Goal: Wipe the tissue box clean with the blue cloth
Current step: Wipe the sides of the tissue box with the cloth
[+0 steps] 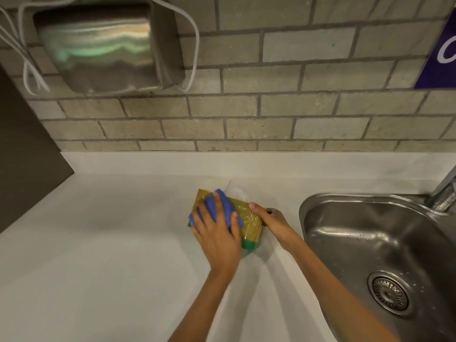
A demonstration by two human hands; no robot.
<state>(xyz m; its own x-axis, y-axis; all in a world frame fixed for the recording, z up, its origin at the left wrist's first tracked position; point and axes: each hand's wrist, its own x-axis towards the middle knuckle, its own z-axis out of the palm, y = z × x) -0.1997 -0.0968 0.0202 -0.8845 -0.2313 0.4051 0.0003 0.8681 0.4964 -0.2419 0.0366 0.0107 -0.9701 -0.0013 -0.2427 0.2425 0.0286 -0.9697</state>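
Gold-and-green box: the rectangular tissue box (pixel 249 222), wrapped in shiny clear film with a green band along its near end, is lying flat on the pale grey countertop (pixel 98 243), a little right of centre and just left of the sink.
White tissue: a sheet (pixel 235 191) is sticking up from the far side of the box top.
Blue cloth: the crumpled cloth (pixel 222 208) is lying over the left half of the box top, spilling past the left edge.
Left hand: the left hand (pixel 217 233) is pressing flat on the cloth with fingers spread wide, covering the near-left corner of the box.
Right hand: the right hand (pixel 270 222) is gripping the right side of the box, thumb lying on the top edge, the other fingers hidden behind it.
Sink edge: the stainless steel basin (pixel 370 243) is sitting at the right, its curved rim close to the right wrist; a metal tap (pixel 444 193) is rising at the far right.
Open room: bare countertop is stretching wide to the left and near side of the box; a narrower strip is running between the box and the low white upstand (pixel 148 161) at the far edge.
Wall: grey brick tiles are carrying a blurred steel dispenser (pixel 106 48) at far left.
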